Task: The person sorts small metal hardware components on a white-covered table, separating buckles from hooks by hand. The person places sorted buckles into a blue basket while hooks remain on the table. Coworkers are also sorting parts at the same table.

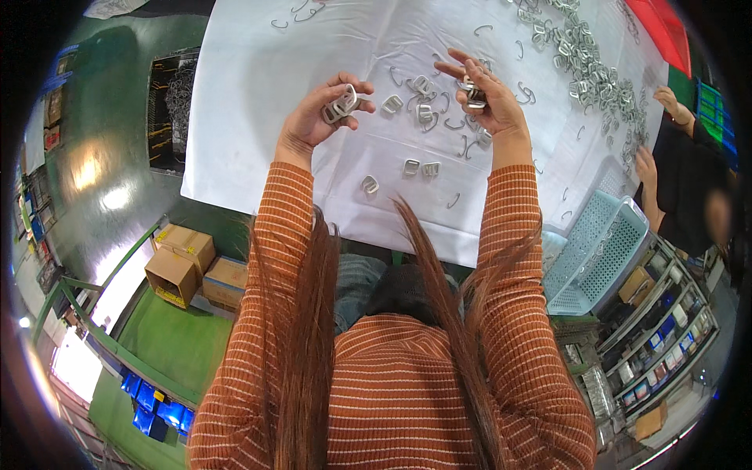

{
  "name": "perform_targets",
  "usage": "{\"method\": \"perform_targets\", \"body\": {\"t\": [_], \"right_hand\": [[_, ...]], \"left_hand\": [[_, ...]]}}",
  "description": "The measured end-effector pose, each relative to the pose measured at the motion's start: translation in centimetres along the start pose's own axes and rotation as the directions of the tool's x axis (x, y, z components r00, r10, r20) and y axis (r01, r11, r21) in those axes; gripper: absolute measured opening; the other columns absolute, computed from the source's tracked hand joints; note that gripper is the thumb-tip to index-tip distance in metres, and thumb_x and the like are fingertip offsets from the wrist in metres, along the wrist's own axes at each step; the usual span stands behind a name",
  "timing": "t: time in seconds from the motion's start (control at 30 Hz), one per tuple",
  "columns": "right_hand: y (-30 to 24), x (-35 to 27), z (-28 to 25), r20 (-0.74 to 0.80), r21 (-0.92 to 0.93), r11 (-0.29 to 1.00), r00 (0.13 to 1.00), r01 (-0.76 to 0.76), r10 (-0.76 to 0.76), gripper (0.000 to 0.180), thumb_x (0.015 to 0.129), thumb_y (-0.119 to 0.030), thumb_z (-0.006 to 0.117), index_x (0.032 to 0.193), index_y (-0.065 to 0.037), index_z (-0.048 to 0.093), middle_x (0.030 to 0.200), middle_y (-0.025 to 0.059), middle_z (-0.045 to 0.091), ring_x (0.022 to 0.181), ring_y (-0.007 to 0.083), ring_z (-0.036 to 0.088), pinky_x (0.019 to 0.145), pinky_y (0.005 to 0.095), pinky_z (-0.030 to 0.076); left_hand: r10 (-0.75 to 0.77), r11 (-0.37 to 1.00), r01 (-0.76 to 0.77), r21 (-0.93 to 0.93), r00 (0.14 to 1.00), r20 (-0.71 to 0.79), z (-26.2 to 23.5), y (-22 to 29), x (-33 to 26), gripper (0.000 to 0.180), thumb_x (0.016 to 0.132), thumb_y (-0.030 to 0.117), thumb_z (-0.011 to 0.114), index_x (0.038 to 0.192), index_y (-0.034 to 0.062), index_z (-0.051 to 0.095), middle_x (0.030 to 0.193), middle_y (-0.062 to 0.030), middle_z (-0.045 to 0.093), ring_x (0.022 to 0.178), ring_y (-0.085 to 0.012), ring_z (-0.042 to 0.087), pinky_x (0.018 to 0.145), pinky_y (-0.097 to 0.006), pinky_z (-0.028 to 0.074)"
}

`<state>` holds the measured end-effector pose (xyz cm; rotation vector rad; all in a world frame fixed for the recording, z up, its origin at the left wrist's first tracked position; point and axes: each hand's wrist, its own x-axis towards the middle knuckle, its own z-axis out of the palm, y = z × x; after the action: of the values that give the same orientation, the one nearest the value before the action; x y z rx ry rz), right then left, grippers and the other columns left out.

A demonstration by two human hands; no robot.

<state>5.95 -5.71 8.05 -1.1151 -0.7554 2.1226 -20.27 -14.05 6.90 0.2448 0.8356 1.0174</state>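
My left hand [319,111], palm turned up, has its fingers curled round a few silver metal buckles [341,105]. Across from it, my right hand [495,98] holds more silver metal pieces [475,95] that look like the same buckles, partly hidden by the fingers; its index finger points out to the left. Between the hands, several loose buckles [392,104] lie on the white cloth [258,110] among thin curved wire hooks [454,200]. Closer to me rest a pair of buckles [411,167] and a single buckle [370,184].
A long heap of buckles [583,70] covers the table's far right. Beside it a co-worker's hands [667,100] reach in. A light-blue basket [576,270] stands at the right edge, and a red tray [664,31] at the far right corner. Cardboard boxes [180,258] sit lower left.
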Motion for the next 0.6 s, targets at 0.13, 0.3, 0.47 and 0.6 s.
{"method": "perform_targets", "body": {"t": [0.13, 0.3, 0.47, 0.6], "right_hand": [[-0.1, -0.5, -0.2, 0.096, 0.121, 0.992, 0.995, -0.032, 0.021, 0.040, 0.090, -0.024, 0.053, 0.124, -0.003, 0.047, 0.108, 0.0134, 0.061, 0.054, 0.0083, 0.056, 0.036, 0.0120, 0.033], [0.9, -0.7, -1.0, -0.244, -0.201, 0.973, 0.968, -0.113, 0.062, 0.036, 0.091, -0.019, 0.050, 0.124, -0.006, 0.048, 0.107, 0.0106, 0.062, 0.052, 0.0078, 0.056, 0.036, 0.0143, 0.032], [1.1, -2.1, -2.8, -0.389, -0.283, 0.957, 0.920, -0.067, -0.051, 0.030, 0.091, -0.017, 0.050, 0.118, -0.005, 0.052, 0.096, 0.0076, 0.064, 0.053, 0.0073, 0.055, 0.037, 0.0152, 0.031], [1.0, -2.8, -4.1, -0.343, 0.001, 0.999, 0.938, 0.050, -0.047, 0.023, 0.090, -0.018, 0.052, 0.108, -0.004, 0.056, 0.075, 0.0032, 0.059, 0.054, 0.0075, 0.054, 0.038, 0.0154, 0.030]], "left_hand": [[-0.002, 0.959, 0.041, 0.280, 0.991, -0.137, -0.2, -1.4, 1.8, 0.021, 0.084, 0.028, 0.062, 0.089, 0.0073, 0.061, 0.070, 0.0000, 0.058, 0.062, -0.0104, 0.055, 0.046, -0.021, 0.037], [0.420, 0.180, 0.106, 0.978, 0.891, -0.174, 1.5, -5.8, 3.2, 0.029, 0.075, 0.032, 0.070, 0.087, 0.0068, 0.061, 0.064, -0.0078, 0.059, 0.060, -0.0216, 0.058, 0.052, -0.031, 0.042], [0.398, 0.082, 0.128, 0.988, 0.905, -0.150, 1.2, -6.8, 3.3, 0.033, 0.071, 0.031, 0.072, 0.088, 0.0068, 0.060, 0.065, -0.0101, 0.059, 0.061, -0.0261, 0.057, 0.058, -0.037, 0.043], [0.445, 0.075, 0.108, 0.991, 0.886, -0.131, 1.4, -6.3, 2.6, 0.030, 0.070, 0.029, 0.072, 0.086, 0.0069, 0.059, 0.066, -0.0096, 0.059, 0.061, -0.0264, 0.057, 0.057, -0.038, 0.043]]}}
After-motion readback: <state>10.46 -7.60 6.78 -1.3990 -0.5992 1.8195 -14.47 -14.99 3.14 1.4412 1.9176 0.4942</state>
